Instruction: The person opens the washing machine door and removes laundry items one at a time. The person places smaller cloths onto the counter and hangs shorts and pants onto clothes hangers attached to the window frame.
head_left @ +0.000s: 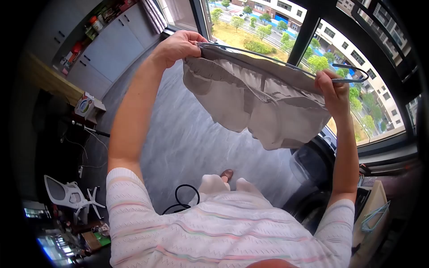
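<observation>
A pair of beige-grey shorts (268,105) with a drawstring is held up in front of me, its waistband stretched between my hands. Along the top edge runs a thin blue-grey clothes hanger (263,55), its hook sticking out to the right. My left hand (181,47) pinches the left corner of the waistband beside the hanger's end. On the other side, my right hand (333,91) is closed around the shorts' right corner and the hanger near its hook. The lower part of the shorts hangs loose above the floor.
Large windows (308,31) stand ahead and to the right. Below the shorts on the right is a dark, round-doored appliance (313,167). A black cable (178,201) loops on the grey floor (165,134). A white chair (71,194) and cabinets (111,47) are on the left.
</observation>
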Motion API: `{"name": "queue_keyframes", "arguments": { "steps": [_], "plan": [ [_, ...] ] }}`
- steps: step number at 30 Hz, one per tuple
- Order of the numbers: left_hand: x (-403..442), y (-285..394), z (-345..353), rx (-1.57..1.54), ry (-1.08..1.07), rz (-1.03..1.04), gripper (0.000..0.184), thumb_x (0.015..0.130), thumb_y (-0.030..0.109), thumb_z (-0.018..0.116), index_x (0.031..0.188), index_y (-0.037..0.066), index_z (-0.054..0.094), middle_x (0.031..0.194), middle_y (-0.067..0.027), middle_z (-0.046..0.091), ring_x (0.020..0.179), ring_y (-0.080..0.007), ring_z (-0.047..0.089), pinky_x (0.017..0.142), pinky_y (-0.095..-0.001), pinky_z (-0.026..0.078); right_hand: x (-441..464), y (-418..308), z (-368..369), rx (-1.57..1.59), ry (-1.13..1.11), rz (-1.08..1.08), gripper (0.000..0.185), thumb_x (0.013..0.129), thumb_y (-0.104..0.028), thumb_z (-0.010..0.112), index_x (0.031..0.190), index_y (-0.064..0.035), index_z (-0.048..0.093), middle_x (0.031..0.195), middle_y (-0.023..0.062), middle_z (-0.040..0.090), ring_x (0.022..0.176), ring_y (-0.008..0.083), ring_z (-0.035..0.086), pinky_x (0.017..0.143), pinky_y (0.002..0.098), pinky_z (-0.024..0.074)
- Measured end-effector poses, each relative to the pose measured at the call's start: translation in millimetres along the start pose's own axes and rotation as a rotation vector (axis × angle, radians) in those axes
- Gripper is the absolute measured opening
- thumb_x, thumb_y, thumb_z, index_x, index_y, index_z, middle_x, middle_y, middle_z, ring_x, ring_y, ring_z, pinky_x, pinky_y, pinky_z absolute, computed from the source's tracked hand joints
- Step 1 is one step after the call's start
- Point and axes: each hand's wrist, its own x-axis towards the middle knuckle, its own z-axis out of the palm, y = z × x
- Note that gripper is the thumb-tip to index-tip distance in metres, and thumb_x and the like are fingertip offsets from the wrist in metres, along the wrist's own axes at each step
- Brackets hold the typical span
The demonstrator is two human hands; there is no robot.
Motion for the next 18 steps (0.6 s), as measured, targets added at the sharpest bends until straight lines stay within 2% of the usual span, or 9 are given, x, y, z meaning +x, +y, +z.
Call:
{"name": "queue_keyframes", "arguments": {
  "steps": [2,5,7,8,11,12,15,16,18],
  "plan": [
    [-13.2,-10.5,-6.4,-0.151,0.085,-0.013,0.026,0.064,-0.002,0.057,0.089,0.001,0.059,0.073,-0.0006,0.058,0.062,-0.007,0.053,0.059,-0.0203,0.043,7.2,-8.5,0.2,-0.08,-0.073,-0.045,0.033,0.088,-0.018,0.051,0.058,-0.0028,0.05,0.051,-0.0063,0.035,0.048,0.0021,0.03,0.042,0.0223,0.0207],
    [-22.7,-20.0,-8.9,-0.182,0.159,0.008,0.026,0.064,-0.001,0.058,0.09,0.001,0.059,0.072,-0.0009,0.058,0.063,-0.0074,0.054,0.059,-0.0213,0.044,24.8,-13.5,9.5,-0.171,-0.153,-0.12,0.037,0.088,-0.017,0.052,0.055,-0.0017,0.048,0.051,-0.0042,0.036,0.047,0.0026,0.03,0.042,0.0234,0.0211],
    [-27.7,-21.1,-4.0,-0.073,0.267,0.052,0.024,0.063,0.0,0.059,0.087,0.001,0.06,0.069,0.0012,0.056,0.058,-0.0056,0.05,0.052,-0.0204,0.041,42.0,-17.6,21.9,-0.206,-0.214,-0.094,0.039,0.088,-0.017,0.052,0.053,0.0002,0.047,0.051,-0.0024,0.038,0.047,0.0033,0.031,0.041,0.0243,0.0229],
    [-29.8,-18.3,-0.3,-0.016,0.299,0.067,0.023,0.063,0.001,0.059,0.087,0.002,0.061,0.068,0.0019,0.056,0.058,-0.0049,0.049,0.052,-0.0199,0.04,50.2,-22.4,32.6,-0.217,-0.206,-0.108,0.041,0.088,-0.018,0.053,0.053,0.0034,0.049,0.052,-0.0004,0.044,0.047,0.0044,0.034,0.041,0.0255,0.0266],
    [-33.8,-16.5,2.3,0.205,0.361,0.098,0.022,0.067,0.004,0.061,0.089,0.002,0.063,0.069,0.0027,0.056,0.06,-0.0038,0.048,0.053,-0.0185,0.039,79.0,-25.3,65.9,-0.107,-0.32,-0.251,0.041,0.088,-0.018,0.054,0.054,0.0057,0.051,0.054,0.0019,0.049,0.047,0.0052,0.037,0.042,0.0254,0.0299],
    [-34.8,-19.1,-2.7,0.291,0.372,0.11,0.021,0.069,0.006,0.062,0.09,0.002,0.063,0.07,0.0028,0.056,0.061,-0.0035,0.049,0.053,-0.0181,0.039,88.0,-25.7,77.9,-0.087,-0.272,-0.254,0.039,0.088,-0.019,0.056,0.056,0.0038,0.054,0.056,0.0013,0.051,0.047,0.0045,0.038,0.042,0.024,0.0301],
    [-36.8,-35.5,-34.8,-0.014,0.2,0.14,0.022,0.075,0.014,0.066,0.093,0.001,0.063,0.075,0.0019,0.059,0.065,-0.0037,0.052,0.055,-0.0175,0.04,115.7,-23.6,103.9,0.022,-0.288,-0.031,0.035,0.088,-0.023,0.057,0.062,0.0011,0.058,0.057,0.0002,0.052,0.048,0.0033,0.037,0.043,0.0216,0.0293],
    [-37.5,-41.0,-55.8,-0.122,0.079,0.105,0.03,0.078,0.019,0.068,0.1,0.0,0.062,0.085,-0.002,0.062,0.075,-0.0064,0.056,0.065,-0.019,0.046,127.8,-17.0,114.4,0.096,-0.305,-0.02,0.033,0.088,-0.028,0.057,0.068,-0.0019,0.06,0.058,-0.0019,0.052,0.048,0.0019,0.036,0.042,0.0196,0.0273],
    [-38.0,-61.3,-100.7,-0.251,-0.031,0.187,0.031,0.077,0.015,0.068,0.103,0.0,0.061,0.089,-0.0034,0.063,0.078,-0.0084,0.057,0.072,-0.0201,0.046,149.4,-27.8,142.8,0.113,-0.288,0.053,0.033,0.088,-0.029,0.057,0.069,-0.0022,0.06,0.057,-0.0029,0.05,0.047,0.0013,0.036,0.042,0.019,0.0268]
  ]
}}
